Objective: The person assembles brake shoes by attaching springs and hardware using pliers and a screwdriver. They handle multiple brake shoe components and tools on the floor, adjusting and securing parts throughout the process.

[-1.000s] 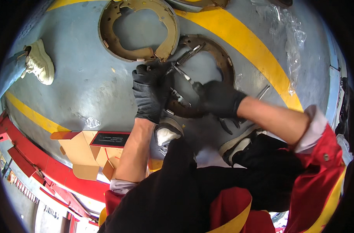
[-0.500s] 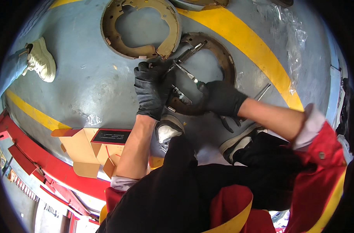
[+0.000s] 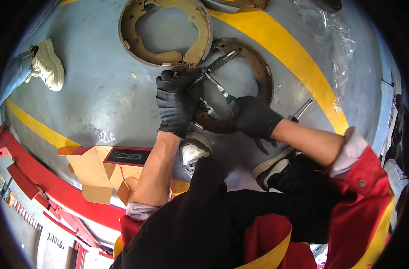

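My left hand (image 3: 175,103), in a black glove, is closed around the near end of a metal rod with a dark coil spring (image 3: 216,63); its gripped end is hidden. My gloved right hand (image 3: 256,117) grips a slim metal hand tool with a green grip (image 3: 217,84), whose tip meets the rod beside the spring. Dark curved handles (image 3: 261,145) show just below that hand; I cannot tell whether they belong to this tool. Beneath both hands lies a dark, worn curved brake shoe (image 3: 263,67), partly covered by them.
A lighter pair of brake shoes (image 3: 128,42) forms a ring beyond my left hand. A screwdriver (image 3: 303,110) lies right of my right hand. An opened cardboard box (image 3: 96,168) stands at lower left, clear plastic wrapping (image 3: 343,58) at right. Another person's shoe (image 3: 49,67) is at far left.
My right hand has shifted slightly left and down, showing less of the dark handles below it. My left hand keeps its hold on the sprung rod, and the tool tip stays against it.
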The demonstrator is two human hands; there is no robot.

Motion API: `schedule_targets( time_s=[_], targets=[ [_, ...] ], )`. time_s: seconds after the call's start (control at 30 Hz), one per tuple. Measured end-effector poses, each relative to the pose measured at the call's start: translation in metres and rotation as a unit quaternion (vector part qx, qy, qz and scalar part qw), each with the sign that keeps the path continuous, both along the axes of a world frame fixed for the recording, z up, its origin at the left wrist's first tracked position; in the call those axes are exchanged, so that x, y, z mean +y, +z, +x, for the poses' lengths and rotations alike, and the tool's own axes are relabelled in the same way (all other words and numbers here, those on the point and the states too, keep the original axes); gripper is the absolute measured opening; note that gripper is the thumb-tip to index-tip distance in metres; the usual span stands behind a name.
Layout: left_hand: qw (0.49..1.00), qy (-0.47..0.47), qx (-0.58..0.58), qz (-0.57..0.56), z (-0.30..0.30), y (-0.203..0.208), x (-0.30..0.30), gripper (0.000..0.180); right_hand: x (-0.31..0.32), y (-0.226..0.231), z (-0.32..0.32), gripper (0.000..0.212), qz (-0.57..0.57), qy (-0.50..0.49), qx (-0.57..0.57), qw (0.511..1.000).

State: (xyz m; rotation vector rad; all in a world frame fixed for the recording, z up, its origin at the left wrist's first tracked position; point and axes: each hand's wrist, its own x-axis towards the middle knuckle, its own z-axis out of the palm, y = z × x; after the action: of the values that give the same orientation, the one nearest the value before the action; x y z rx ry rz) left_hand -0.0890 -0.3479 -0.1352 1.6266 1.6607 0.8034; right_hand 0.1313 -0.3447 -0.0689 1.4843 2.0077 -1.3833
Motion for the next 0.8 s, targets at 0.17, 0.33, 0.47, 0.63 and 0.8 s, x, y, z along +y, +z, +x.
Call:
schedule_targets(
  time_s=[0.17, 0.33, 0.47, 0.63, 0.8],
  targets=[
    [0.999, -0.006, 0.029, 0.028, -0.007, -0.016, -0.003, 0.033, 0.067, 0.048, -0.026, 0.030, -0.048, 0.343, -0.022, 0.938],
    [0.999, 0.009, 0.011, 0.029, -0.001, -0.011, -0.004, 0.034, 0.059, 0.038, -0.021, 0.027, -0.015, 0.340, -0.035, 0.940],
    [1.000, 0.006, 0.005, 0.021, -0.004, -0.005, -0.002, 0.034, 0.014, -0.005, 0.013, 0.035, -0.001, 0.119, 0.043, 0.992],
    [0.999, -0.009, 0.021, 0.037, -0.002, -0.005, 0.000, 0.033, 0.033, 0.023, 0.008, 0.039, -0.037, 0.145, 0.013, 0.989],
    [0.999, -0.010, 0.008, 0.048, -0.004, -0.009, -0.001, 0.032, 0.084, 0.043, -0.022, 0.029, -0.058, 0.435, -0.013, 0.899]
  ],
)
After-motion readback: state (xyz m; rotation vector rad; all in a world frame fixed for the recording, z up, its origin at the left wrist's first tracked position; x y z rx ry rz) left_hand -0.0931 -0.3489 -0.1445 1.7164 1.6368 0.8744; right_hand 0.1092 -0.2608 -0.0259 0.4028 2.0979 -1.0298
